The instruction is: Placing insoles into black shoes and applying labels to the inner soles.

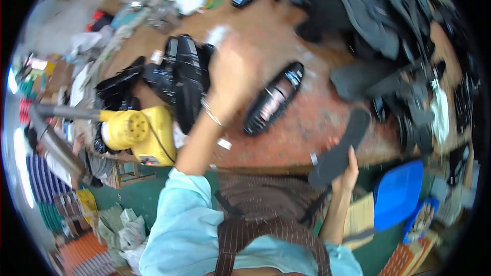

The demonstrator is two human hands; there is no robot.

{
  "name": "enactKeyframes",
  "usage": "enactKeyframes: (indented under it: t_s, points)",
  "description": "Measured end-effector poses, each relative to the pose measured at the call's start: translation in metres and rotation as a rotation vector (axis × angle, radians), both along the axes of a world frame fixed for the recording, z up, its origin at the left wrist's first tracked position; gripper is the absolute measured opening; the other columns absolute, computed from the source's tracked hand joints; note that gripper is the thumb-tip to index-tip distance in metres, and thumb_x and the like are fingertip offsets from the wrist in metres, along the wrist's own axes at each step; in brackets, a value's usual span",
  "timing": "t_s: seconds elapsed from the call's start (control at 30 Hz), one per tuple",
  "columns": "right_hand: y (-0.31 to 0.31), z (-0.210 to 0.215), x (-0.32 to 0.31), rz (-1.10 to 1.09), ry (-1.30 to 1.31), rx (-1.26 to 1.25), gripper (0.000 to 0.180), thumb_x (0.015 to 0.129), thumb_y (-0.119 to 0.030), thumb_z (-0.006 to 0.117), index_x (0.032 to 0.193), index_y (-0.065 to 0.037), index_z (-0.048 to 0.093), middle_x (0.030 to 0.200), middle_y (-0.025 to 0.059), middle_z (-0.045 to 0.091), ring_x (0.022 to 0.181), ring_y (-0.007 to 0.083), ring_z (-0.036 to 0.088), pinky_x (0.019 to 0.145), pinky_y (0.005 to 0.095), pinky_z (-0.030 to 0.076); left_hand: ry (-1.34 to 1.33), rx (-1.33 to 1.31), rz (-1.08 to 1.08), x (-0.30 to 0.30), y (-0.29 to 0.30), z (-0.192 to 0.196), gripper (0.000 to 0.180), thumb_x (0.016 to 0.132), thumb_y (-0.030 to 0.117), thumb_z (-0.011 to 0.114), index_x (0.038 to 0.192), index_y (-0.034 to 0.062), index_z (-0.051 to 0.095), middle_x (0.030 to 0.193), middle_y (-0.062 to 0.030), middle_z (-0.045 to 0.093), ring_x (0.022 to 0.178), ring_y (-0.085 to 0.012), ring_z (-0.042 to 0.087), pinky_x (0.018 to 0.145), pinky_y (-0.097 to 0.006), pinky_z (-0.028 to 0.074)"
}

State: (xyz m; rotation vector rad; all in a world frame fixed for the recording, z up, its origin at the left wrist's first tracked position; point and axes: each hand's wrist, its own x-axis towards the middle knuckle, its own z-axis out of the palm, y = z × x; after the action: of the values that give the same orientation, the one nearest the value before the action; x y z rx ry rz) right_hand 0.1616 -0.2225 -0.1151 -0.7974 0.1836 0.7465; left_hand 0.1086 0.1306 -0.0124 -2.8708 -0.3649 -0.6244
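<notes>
My right hand [349,174] grips a dark grey shoe insole [341,149] just over the bench's near edge, thumb on one side and fingertips showing on the other. My left hand [236,66], a bracelet at its wrist, is raised over the bench and smeared by motion, so its fingers cannot be made out. A blurred white patch [219,35] shows beside it; whether the hand holds it is unclear. Between my hands a glossy black shoe [273,98] lies sole down, its pale lining with dark print visible. More black shoes [187,84] stand together left of my left forearm.
Dark grey insoles [358,15] are heaped at the far right of the worn bench [307,128]. A yellow machine head [153,135] on a grey arm juts in from the left. Plastic bags and scraps [153,7] clutter the far left. A blue bin [399,194] is at lower right.
</notes>
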Motion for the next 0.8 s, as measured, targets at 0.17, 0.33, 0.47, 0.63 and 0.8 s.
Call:
enactKeyframes:
  t_s: [0.17,0.33,0.47,0.63,0.8]
  points:
    - [-0.012,-0.022,0.005,0.077,-0.045,0.006,0.068,0.102,-0.057,0.037,0.141,-0.001,0.044,0.135,0.0166,0.055,0.125,0.0297,0.052,0.112,0.0434,0.036,-0.184,-0.455,0.104,-0.056,-0.102,-0.051,0.037,0.076,0.028,0.077,0.099,0.0007,0.069,0.132,-0.0230,0.051,0.123,-0.0381,0.049,0.096,-0.053,0.044]
    - [0.010,-0.005,0.013,0.076,-0.059,-0.039,0.052,0.100,-0.041,0.054,0.138,-0.004,0.053,0.135,0.0126,0.058,0.120,0.0284,0.054,0.111,0.0421,0.037,-0.132,-0.651,0.046,-0.076,-0.110,-0.095,0.028,0.076,0.022,0.076,0.098,0.0058,0.071,0.141,-0.0157,0.047,0.135,-0.0359,0.041,0.093,-0.052,0.049]
    - [0.019,0.018,0.019,0.071,-0.111,-0.219,0.071,0.096,-0.049,0.058,0.149,-0.008,0.036,0.141,0.0174,0.052,0.123,0.0357,0.054,0.108,0.0519,0.042,-0.214,-0.673,-0.122,-0.093,-0.101,-0.071,0.020,0.075,0.022,0.075,0.082,0.0035,0.071,0.130,-0.0115,0.056,0.127,-0.0328,0.048,0.093,-0.047,0.050]
    - [0.015,0.045,0.022,0.038,-0.339,-0.313,0.062,0.100,-0.048,0.049,0.147,-0.007,0.041,0.134,0.0219,0.056,0.114,0.0345,0.061,0.099,0.0451,0.050,-0.080,-0.657,-0.455,-0.139,-0.099,-0.061,0.015,0.073,0.017,0.072,0.074,0.0026,0.069,0.125,-0.0101,0.058,0.127,-0.0321,0.048,0.106,-0.053,0.040]
    - [-0.030,-0.046,0.043,0.095,-0.674,-0.299,0.059,0.100,-0.045,0.049,0.145,-0.007,0.043,0.134,0.0193,0.056,0.112,0.0324,0.061,0.097,0.0411,0.050,-0.013,-0.574,-0.179,-0.156,-0.127,-0.088,0.013,0.079,0.019,0.070,0.084,0.0071,0.072,0.118,-0.0077,0.060,0.138,-0.0316,0.039,0.118,-0.068,0.010]
